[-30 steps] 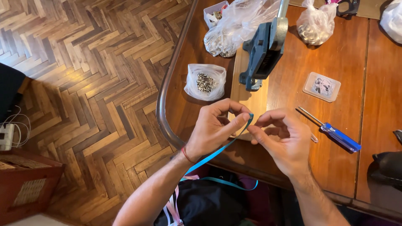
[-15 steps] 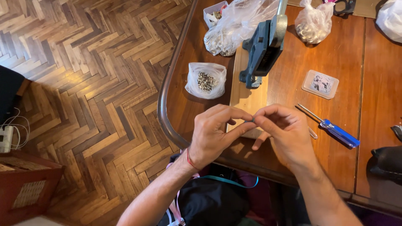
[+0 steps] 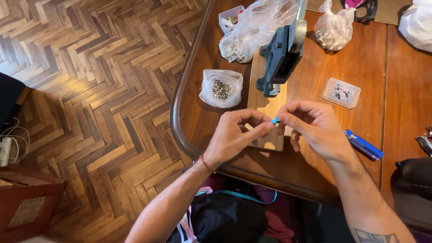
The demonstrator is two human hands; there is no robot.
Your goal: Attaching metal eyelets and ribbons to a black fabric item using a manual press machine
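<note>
Hands (image 3: 274, 130) pinch a small blue ribbon end (image 3: 275, 120) between fingertips.

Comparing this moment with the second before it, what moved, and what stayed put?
The blue strap, earlier trailing down from the left hand in a long loop, now shows only as a short tip pinched between both hands. The right hand has closed in on it. The press tool, bags of metal parts and blue-handled tool lie unchanged.
</note>
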